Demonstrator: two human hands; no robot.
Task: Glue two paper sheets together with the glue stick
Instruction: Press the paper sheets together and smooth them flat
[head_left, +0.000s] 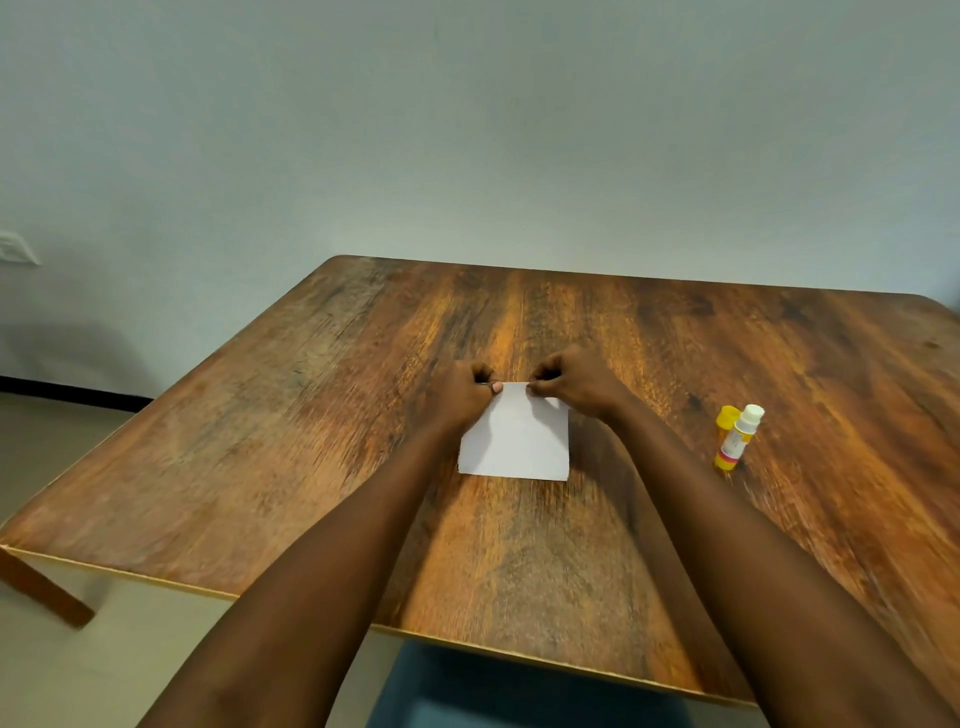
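- Head camera, looking forward and down: a wooden table with a dark, streaked brown grain fills most of the view, and a plain pale wall stands behind its far edge.
- A small white paper lies flat near the middle of the table. It looks like a single rectangle; whether a second sheet lies directly under it cannot be told.
- Two bare forearms reach in from the near edge and meet at the paper's far edge.
- The left hand is curled, thumb and fingertips pinched together on the far left corner of the paper.
- The right hand is curled the same way, pinching the far edge just right of the left hand. The two hands are close together, almost touching.
- The glue stick stands on the table to the right of the paper, well apart from it and from both hands. Its body is white and yellow with a pink band near the base, and its white top is uncovered.
- A yellow cap sits just behind the glue stick, touching or nearly touching it.
- At the far left, a white wall socket sits low on the wall.
- A table leg shows at the near left, over pale floor.
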